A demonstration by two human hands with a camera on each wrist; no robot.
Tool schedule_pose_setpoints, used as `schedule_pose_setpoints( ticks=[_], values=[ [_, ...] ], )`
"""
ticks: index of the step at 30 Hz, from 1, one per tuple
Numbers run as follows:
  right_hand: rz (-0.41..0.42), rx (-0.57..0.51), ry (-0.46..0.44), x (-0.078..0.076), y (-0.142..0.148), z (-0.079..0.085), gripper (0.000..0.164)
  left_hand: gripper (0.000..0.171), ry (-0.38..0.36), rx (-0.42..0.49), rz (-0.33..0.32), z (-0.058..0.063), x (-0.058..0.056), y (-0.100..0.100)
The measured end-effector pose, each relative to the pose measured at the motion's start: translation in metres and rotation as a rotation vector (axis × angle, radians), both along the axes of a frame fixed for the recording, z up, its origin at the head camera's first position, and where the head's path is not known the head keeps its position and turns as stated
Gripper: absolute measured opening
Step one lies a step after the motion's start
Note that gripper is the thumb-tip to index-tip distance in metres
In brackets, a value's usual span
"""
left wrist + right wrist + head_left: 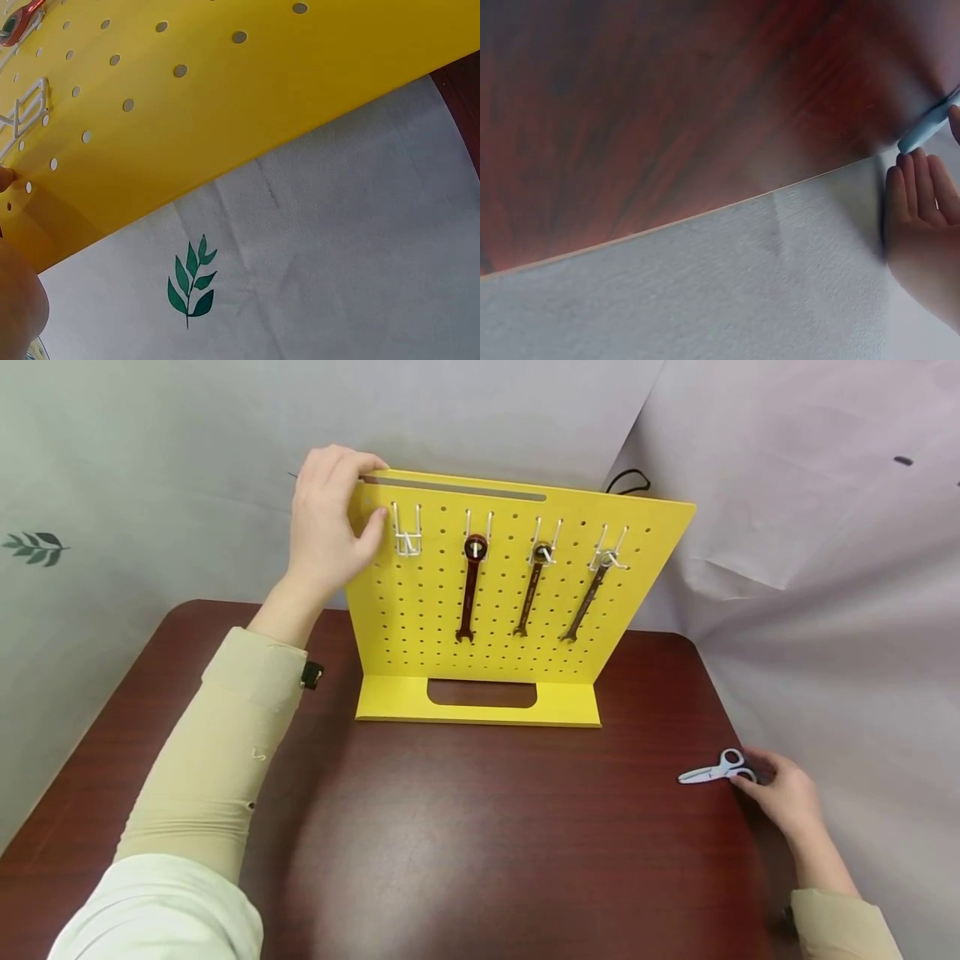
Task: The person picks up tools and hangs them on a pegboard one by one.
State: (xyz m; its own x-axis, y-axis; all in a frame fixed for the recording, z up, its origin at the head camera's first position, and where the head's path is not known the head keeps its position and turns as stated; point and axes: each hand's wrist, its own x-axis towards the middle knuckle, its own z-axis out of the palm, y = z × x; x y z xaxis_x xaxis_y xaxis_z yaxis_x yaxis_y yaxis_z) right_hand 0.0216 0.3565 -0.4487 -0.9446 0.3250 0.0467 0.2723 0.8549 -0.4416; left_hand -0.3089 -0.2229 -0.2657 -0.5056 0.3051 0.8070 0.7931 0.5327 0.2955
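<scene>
My left hand [326,514] grips the top left corner of a yellow pegboard [660,518], its thumb on the front face and its fingers over the edge. At the table's right edge, my right hand [787,793] pinches the handle end of light blue scissors [722,768]. Their blades point left over the tabletop. From the right wrist, a blue handle [926,129] shows between the thumb and the fingers [922,184]. Three wrenches hang on white hooks: a reddish one [470,593], a middle one [529,600] and a right one [587,602].
A fourth white hook [407,539] on the board's left side holds nothing. The board stands on a flat yellow foot [397,697] at the back of the dark red table [465,827]. Pale cloth [487,410] hangs behind, and a black cord loop [630,481] shows behind the board.
</scene>
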Motion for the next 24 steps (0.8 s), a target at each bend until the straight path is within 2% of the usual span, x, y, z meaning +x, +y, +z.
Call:
schedule_pose_setpoints(
  ticks=[8,17,24],
  values=[
    [0.032,0.013,-0.009,0.0011,0.0014,-0.0015,0.055,0.036,-0.002,0.005,0.007,-0.0019,-0.0015,-0.0010],
    [0.040,-0.059,0.007,0.0013,-0.0025,-0.0033,0.050,0.036,0.010,-0.003,0.005,-0.0016,-0.0014,-0.0011],
    [0.040,-0.069,0.037,0.0009,-0.0029,-0.0041,0.045,0.037,0.003,-0.003,0.005,-0.0012,-0.0014,-0.0005]
  ],
)
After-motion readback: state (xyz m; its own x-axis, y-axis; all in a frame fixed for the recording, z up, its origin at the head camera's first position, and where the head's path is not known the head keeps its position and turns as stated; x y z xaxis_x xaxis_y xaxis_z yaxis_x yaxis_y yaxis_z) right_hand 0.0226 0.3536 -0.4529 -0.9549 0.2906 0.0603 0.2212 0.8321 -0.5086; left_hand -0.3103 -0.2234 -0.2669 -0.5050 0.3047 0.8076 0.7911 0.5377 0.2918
